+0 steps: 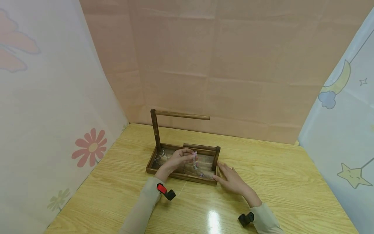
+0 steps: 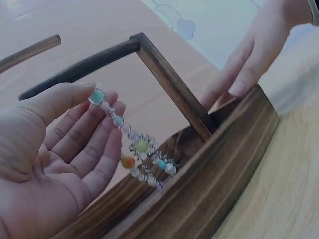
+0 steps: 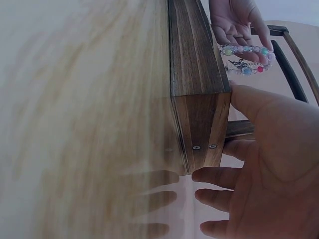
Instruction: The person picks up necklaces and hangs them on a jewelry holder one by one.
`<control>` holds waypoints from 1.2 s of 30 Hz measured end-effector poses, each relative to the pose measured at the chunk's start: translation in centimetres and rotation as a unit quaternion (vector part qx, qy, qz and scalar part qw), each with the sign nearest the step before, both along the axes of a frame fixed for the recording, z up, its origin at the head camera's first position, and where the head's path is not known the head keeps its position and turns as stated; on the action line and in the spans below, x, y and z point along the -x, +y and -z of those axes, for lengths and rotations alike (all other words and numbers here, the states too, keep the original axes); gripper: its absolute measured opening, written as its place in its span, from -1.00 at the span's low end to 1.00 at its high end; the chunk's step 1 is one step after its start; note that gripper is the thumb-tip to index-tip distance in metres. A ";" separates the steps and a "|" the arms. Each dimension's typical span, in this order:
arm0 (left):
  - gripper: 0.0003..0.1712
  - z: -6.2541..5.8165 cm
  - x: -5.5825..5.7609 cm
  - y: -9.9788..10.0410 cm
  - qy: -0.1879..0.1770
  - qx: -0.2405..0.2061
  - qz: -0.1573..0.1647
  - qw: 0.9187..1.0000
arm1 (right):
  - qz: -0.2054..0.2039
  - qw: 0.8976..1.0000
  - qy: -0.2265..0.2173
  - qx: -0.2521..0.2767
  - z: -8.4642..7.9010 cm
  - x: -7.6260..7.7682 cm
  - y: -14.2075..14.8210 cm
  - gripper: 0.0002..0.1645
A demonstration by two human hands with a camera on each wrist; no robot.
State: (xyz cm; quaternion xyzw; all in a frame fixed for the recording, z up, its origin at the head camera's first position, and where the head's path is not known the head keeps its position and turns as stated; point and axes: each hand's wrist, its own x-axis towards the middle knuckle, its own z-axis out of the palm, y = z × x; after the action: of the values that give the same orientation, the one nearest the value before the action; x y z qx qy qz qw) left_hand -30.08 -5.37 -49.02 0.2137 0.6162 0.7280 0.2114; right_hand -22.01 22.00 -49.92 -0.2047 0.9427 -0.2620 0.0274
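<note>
My left hand [image 1: 177, 160] pinches a pastel beaded bracelet [image 2: 142, 146] between thumb and forefinger. The strand of clear, green, pink and blue beads hangs down over a dark brown wooden tray [image 1: 187, 177], its lower end partly hidden behind the tray wall in the left wrist view. My right hand [image 1: 233, 182] touches the tray's right end, fingers mostly straight, the thumb at the near corner. Inside the tray, a silvery chain-like piece [image 1: 159, 158] lies at the left. Some purple beads [image 1: 201, 175] show near the front right; whether they belong to the held bracelet I cannot tell.
Two wooden arms rise from the tray: a tall left post with a long rail [image 1: 182, 115], and a shorter right post [image 1: 216, 158] with a low rail [image 1: 199, 147]. The tray stands on a wood-grain table [image 1: 277, 182], with a plain backdrop behind and patterned cloths at both sides.
</note>
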 end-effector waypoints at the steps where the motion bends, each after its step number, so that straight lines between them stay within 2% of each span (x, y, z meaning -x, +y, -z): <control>1: -0.76 -0.1 -0.1 0.0 0.000 -0.002 0.007 1.000 | 0.000 1.000 0.000 -0.001 0.0 0.0 0.0 -0.13; 7: -0.87 -0.6 -0.3 0.1 0.010 -0.007 0.043 0.999 | 0.004 1.000 0.001 0.000 0.0 0.0 0.0 -0.14; 13: -0.84 -0.9 -0.5 0.1 0.018 -0.018 0.068 0.997 | 0.002 1.000 -0.002 0.002 -0.1 -0.1 0.0 -0.14; 18: -0.84 -1.4 -0.8 0.0 0.018 -0.022 0.079 0.996 | 0.004 1.000 -0.004 0.003 0.0 -0.1 -0.1 -0.15; 28: -0.82 -2.0 -1.0 -0.2 0.059 -0.012 0.100 0.993 | 0.009 1.000 -0.009 0.005 0.2 -0.1 -0.1 -0.15; 36: -0.80 -2.4 -1.1 -0.4 0.072 -0.014 0.115 0.991 | 0.007 1.000 -0.009 0.008 0.0 -0.1 -0.1 -0.16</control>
State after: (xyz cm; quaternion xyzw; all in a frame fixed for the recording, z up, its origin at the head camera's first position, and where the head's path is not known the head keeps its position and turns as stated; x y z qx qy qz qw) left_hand -28.99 -5.75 -46.58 0.3379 0.5909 0.6901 0.2460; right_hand -21.93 21.88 -49.88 -0.1961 0.9416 -0.2719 0.0324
